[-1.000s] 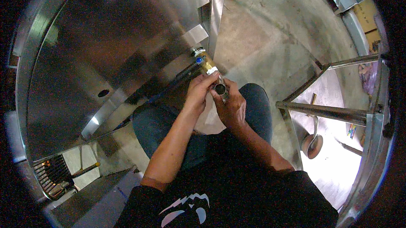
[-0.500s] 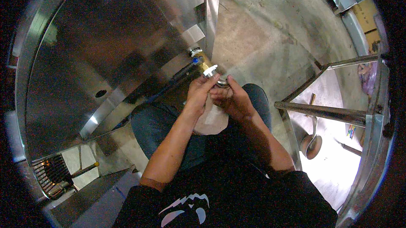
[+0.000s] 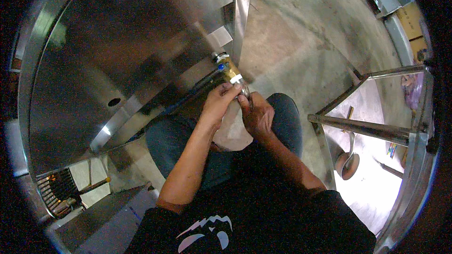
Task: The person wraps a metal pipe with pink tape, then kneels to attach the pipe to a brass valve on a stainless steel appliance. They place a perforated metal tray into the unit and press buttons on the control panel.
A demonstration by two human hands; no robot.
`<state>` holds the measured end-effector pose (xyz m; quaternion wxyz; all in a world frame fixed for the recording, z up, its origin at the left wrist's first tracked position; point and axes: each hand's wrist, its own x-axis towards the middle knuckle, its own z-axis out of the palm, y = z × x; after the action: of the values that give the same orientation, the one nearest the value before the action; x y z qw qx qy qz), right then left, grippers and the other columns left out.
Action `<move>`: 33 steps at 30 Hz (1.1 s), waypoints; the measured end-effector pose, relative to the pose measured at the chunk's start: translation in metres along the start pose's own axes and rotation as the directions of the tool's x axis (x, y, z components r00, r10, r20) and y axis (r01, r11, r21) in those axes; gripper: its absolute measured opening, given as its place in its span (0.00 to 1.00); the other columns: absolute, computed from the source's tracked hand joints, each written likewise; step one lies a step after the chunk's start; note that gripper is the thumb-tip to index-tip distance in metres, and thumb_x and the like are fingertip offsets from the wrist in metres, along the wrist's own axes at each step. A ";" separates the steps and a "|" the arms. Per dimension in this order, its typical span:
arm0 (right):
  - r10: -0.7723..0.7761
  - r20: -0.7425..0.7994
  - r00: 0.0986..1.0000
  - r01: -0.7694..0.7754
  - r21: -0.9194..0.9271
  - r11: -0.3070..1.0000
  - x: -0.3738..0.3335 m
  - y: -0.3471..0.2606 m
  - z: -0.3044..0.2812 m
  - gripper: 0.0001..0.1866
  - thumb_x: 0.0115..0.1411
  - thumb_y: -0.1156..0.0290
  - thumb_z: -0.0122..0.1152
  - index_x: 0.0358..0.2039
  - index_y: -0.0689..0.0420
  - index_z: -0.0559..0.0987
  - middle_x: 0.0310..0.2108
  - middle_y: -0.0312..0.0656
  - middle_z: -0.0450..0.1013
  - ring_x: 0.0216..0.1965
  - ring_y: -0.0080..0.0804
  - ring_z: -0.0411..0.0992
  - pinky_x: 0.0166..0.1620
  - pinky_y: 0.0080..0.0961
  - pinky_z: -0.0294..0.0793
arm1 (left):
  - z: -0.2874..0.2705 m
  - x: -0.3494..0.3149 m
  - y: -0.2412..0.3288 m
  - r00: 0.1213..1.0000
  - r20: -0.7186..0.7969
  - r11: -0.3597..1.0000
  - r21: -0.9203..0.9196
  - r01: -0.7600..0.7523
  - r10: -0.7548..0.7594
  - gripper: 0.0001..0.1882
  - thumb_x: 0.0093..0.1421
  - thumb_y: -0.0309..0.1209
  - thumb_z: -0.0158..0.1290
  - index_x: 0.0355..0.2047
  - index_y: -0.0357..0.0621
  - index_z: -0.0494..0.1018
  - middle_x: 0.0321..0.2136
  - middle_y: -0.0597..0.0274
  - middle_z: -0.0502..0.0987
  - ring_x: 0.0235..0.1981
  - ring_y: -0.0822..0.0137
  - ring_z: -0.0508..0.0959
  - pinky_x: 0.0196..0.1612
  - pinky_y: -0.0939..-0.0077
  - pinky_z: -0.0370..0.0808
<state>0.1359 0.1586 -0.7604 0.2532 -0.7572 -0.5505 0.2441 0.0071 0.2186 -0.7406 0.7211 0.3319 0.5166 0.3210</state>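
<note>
A brass pipe fitting (image 3: 230, 69) sticks out from beneath a stainless steel panel (image 3: 117, 56). It has a blue round piece (image 3: 221, 67) on its side and a white band (image 3: 236, 79) round its lower end. Just below the band is a shiny curved metal fitting (image 3: 244, 92). My left hand (image 3: 219, 104) pinches this metal fitting from the left, thumb on top. My right hand (image 3: 258, 115) is closed on its lower end, with the thumb along it. The fingers hide much of the metal fitting, so I cannot tell how it meets the brass one.
My knees (image 3: 285, 112) are bent on both sides of the hands. A metal frame bar (image 3: 362, 126) crosses at the right, with a ladle (image 3: 348, 164) beyond it. At lower left stands a burner grate (image 3: 56, 193). Concrete floor (image 3: 292, 32) stretches ahead.
My right hand has turned and closed in, its thumb now along the metal fitting instead of apart at its right side. My left hand keeps its pinch. The view has shifted slightly.
</note>
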 end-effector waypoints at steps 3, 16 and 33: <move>0.227 0.352 0.908 -0.418 0.726 0.546 0.000 -0.014 0.009 0.28 0.71 0.42 0.40 0.37 0.56 0.74 0.24 0.43 0.73 0.22 0.39 0.71 0.28 0.36 0.71 | -0.016 -0.011 0.005 0.998 -0.059 0.999 0.037 0.007 -0.005 0.18 0.64 0.43 0.59 0.42 0.39 0.78 0.37 0.64 0.80 0.40 0.72 0.77 0.47 0.75 0.72; -0.452 -0.271 0.850 0.480 0.045 0.876 0.003 -0.018 -0.028 0.24 0.57 0.62 0.69 0.51 0.60 0.75 0.39 0.55 0.78 0.38 0.52 0.78 0.40 0.41 0.78 | -0.025 0.005 -0.003 0.995 -0.089 0.995 -0.094 0.035 -0.044 0.17 0.68 0.45 0.52 0.45 0.45 0.77 0.38 0.66 0.81 0.37 0.73 0.78 0.43 0.74 0.73; 0.126 -0.106 0.986 -0.067 0.445 0.893 0.019 0.026 0.011 0.23 0.72 0.53 0.41 0.38 0.60 0.78 0.23 0.42 0.73 0.26 0.38 0.73 0.35 0.34 0.73 | -0.017 0.038 -0.009 0.977 -0.204 0.981 -0.196 0.014 -0.055 0.16 0.66 0.42 0.54 0.42 0.42 0.79 0.35 0.65 0.80 0.35 0.72 0.75 0.36 0.74 0.70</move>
<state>0.1520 0.1710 -0.7874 0.4409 -0.7212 -0.4249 0.3239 0.0017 0.2465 -0.7728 0.6974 0.2157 0.5613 0.3899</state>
